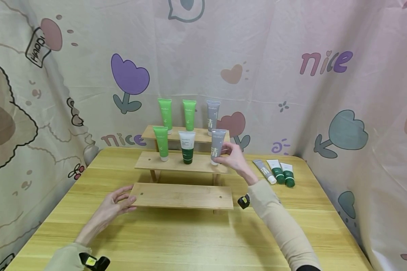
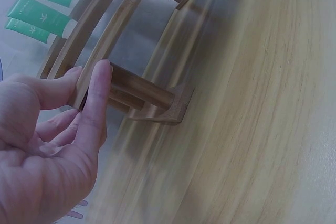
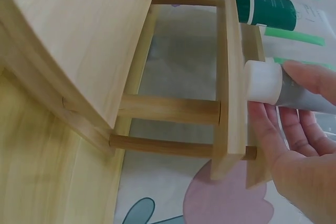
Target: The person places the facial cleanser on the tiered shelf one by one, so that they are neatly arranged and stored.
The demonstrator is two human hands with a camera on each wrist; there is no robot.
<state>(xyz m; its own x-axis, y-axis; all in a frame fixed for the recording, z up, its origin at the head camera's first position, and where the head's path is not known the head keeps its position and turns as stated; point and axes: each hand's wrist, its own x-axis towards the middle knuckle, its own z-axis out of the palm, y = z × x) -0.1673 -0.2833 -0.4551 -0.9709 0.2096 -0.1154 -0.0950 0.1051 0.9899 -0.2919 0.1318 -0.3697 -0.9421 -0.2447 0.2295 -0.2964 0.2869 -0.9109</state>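
A three-step wooden display stand (image 1: 181,195) rises in the middle of the table. My left hand (image 1: 113,204) holds the left end of its lowest board, thumb on one face and fingers on the other in the left wrist view. My right hand (image 1: 235,160) grips a grey tube (image 1: 218,145) low down, at the right end of the middle step; its white cap (image 3: 262,81) is right at the board in the right wrist view. Along the same step stand a white-and-green tube (image 1: 187,146) and a green tube (image 1: 161,143), both upright on their caps.
On the top step are two green tubes (image 1: 165,114) (image 1: 189,114) and a grey tube (image 1: 212,116). Right of the stand, another grey tube (image 1: 264,171) and two white-and-green tubes (image 1: 276,171) (image 1: 287,174) lie on the table (image 1: 190,241). A printed curtain (image 1: 268,86) hangs behind.
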